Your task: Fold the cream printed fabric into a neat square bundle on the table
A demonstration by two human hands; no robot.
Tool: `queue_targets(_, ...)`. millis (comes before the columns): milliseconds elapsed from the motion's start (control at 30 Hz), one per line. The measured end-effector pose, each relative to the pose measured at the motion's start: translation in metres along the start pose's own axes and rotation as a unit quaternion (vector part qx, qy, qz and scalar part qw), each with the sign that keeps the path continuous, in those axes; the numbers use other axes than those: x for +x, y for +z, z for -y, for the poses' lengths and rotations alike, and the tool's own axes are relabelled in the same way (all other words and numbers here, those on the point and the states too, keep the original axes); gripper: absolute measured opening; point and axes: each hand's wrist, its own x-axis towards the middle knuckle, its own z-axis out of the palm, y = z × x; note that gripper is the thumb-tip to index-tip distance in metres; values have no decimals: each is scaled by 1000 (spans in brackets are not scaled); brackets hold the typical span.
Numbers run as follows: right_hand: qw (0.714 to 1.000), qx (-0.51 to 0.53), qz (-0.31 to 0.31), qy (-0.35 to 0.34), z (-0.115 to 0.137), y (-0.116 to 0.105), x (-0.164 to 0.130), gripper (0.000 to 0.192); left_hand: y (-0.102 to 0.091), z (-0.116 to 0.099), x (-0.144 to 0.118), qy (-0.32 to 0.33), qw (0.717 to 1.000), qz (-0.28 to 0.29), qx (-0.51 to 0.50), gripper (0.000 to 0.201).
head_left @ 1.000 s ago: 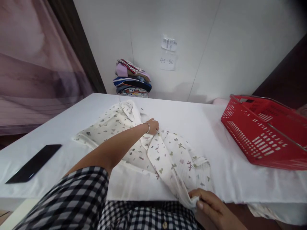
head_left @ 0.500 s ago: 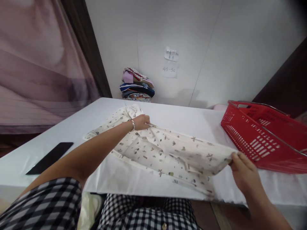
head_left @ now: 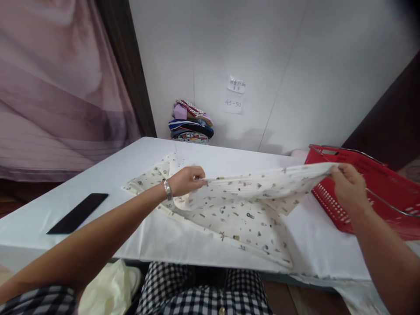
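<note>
A cream-white crinkled cotton garment printed with small scattered motifs in brown, green and red (head_left: 236,205) is stretched across the middle of the white cloth-covered table (head_left: 114,166), part lying flat and part lifted. The left hand (head_left: 187,180), with a silver bracelet at the wrist, pinches the fabric's upper edge between thumb and fingers near the table's centre, knuckles closed over the cloth. The right hand (head_left: 348,186), at about 3 o'clock from the left, pinches the far end of the same edge, fingers curled shut on it and raised above the table, so the edge runs taut between the two hands and a flap hangs down to the flat part below. At 9 o'clock from the garment lies a flat black rectangular phone (head_left: 78,213). Just behind the right hand sits a red slotted plastic basket with a metal handle (head_left: 377,192). At 12 o'clock, against the wall, stands a stack of folded coloured clothes (head_left: 190,127), with two paper notes (head_left: 234,96) above it.
</note>
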Motion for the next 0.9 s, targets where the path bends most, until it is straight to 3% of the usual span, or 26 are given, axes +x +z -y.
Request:
queue_targets(133,992,4,123,18,-11,1,-52,26,25,24,-28,-65,996,59,4,20)
queue_targets(267,982,38,170,75,-23,-1,-92,29,53,32,-52,-107,981,162,2,16)
queue_targets(400,971,55,207,106,-32,-2,-113,29,78,28,-67,-85,966,244,16,12)
queue_targets(500,964,70,227,122,-32,-1,-118,29,83,23,-71,-50,963,264,14,15)
queue_targets(600,963,85,221,129,-31,-1,-117,28,76,20,-69,-50,974,219,7,19)
queue_targets(800,965,130,170,149,-36,-5,-118,37,58,13,-75,-90,994,44,-35,22)
queue_targets(900,967,123,171,145,-40,-6,-122,42,56,8,-82,-72,997,1,-23,22)
